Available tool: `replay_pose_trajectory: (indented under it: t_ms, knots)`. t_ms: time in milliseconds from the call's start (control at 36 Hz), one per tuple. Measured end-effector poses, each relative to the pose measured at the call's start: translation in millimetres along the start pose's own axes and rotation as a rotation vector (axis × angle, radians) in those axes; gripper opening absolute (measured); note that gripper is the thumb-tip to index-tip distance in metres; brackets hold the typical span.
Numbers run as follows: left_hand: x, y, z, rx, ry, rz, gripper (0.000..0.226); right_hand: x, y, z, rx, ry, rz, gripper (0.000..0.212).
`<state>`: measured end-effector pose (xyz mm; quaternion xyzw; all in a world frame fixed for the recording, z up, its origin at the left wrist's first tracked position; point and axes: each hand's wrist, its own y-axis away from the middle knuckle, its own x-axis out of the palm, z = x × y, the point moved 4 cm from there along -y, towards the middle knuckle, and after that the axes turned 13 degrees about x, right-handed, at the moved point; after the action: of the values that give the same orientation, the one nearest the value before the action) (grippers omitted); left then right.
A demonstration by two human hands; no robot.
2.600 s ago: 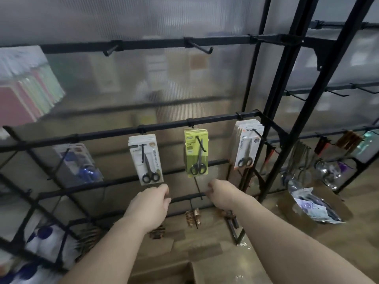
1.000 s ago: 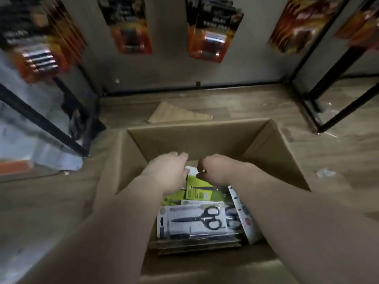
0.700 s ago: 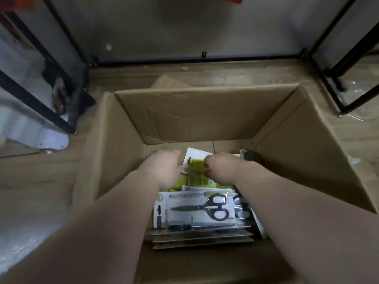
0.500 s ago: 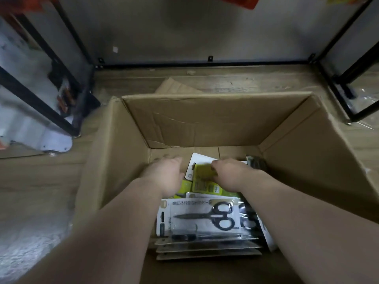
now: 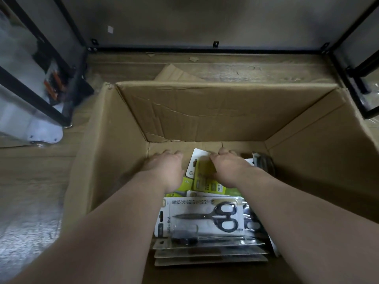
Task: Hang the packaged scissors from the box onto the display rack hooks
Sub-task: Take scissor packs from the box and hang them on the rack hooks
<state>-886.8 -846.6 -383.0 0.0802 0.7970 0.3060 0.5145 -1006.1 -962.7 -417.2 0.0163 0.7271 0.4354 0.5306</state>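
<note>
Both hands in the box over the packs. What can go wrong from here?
1. The right hand lies on the yellow-green pack, which overlaps a white card beneath; lifting may drag both up.
2. The white scissors pack tops a loose stack between the forearms; pulling the arms out could knock it askew.
</note>
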Motion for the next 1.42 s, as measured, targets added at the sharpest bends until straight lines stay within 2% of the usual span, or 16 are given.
replay_pose_trajectory:
  t_ms: [194, 278, 389, 500, 611, 750, 1000, 1194, 1333, 1417]
  knots:
    - [8, -5, -1, 0.009, -0.008, 0.057, 0.041, -1, 6, 3, -0.015, 0.039, -0.018, 0.053]
    - [7, -7, -1, 0.01, -0.017, 0.049, 0.04, -1, 14, 10, -0.098, 0.035, -0.07, 0.045]
    - [6, -9, 0, 0.006, -0.033, 0.042, 0.039, 5, 28, 23, -0.238, 0.053, 0.081, 0.038]
    - [5, -10, 1, 0.006, -0.056, 0.033, 0.037, 16, 36, 29, -0.269, 0.055, 0.205, 0.045]
    - [2, -7, 1, 0.013, -0.068, 0.017, 0.038, 21, 48, 33, -0.32, 0.108, 0.234, 0.058]
    - [-2, -5, 2, 0.016, -0.067, -0.004, 0.037, 20, 61, 35, -0.327, 0.106, 0.264, 0.044]
    - [-10, -1, 1, 0.048, -0.088, -0.011, 0.031, 10, 86, 32, -0.241, 0.036, 0.574, 0.089]
    - [-14, 2, -3, 0.069, -0.129, -0.02, 0.031, 23, 98, 35, -0.282, 0.176, 0.467, 0.086]
    - [-15, 4, -6, 0.071, -0.13, -0.016, 0.031, 25, 104, 35, -0.281, 0.176, 0.5, 0.111]
    - [-16, 6, -6, 0.065, -0.126, -0.012, 0.029, 24, 110, 36, -0.291, 0.21, 0.508, 0.115]
